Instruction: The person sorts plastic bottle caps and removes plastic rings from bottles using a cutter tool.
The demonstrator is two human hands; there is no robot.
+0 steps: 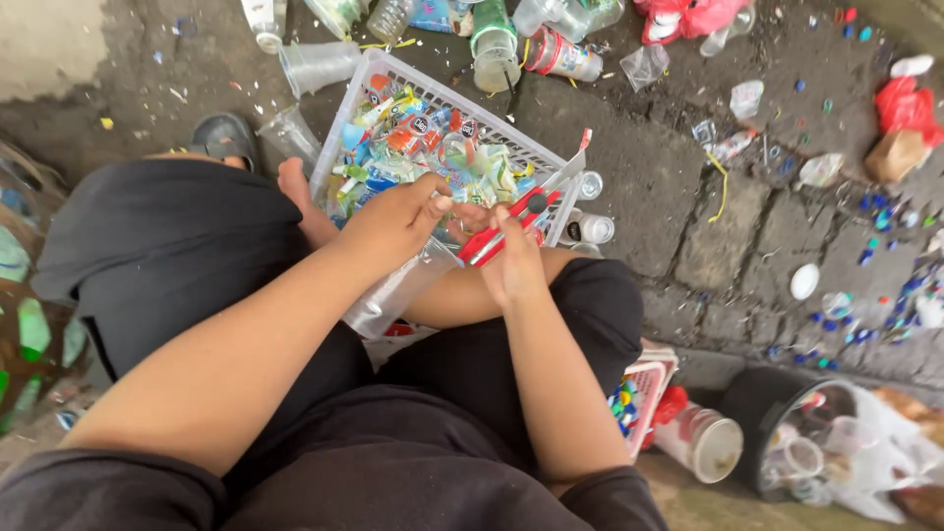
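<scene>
We saw our left hand (393,221) curled down over a clear plastic cup (388,295), the fingers bent close around its upper end and the thumb tip pressing near its rim. The cup lay slanted across our lap, its lower end resting against the black trousers (197,256). Our right hand (511,261) was closed in a fist around the red handle of a cutter (521,211), whose silver blade stuck out up and to the right, over the edge of the basket. The two hands met just in front of the basket, fingertips almost touching.

The white basket (369,84) stood on the ground just past our knees, filled with coloured label scraps (423,143). Beyond it lay a row of empty bottles (492,44) and cups. A smaller pink basket (649,379) with bottle caps sat beside our right leg, and a black bucket (757,403) holding clear cups stood further right. Blue caps (865,256) were scattered over the paving (688,187).
</scene>
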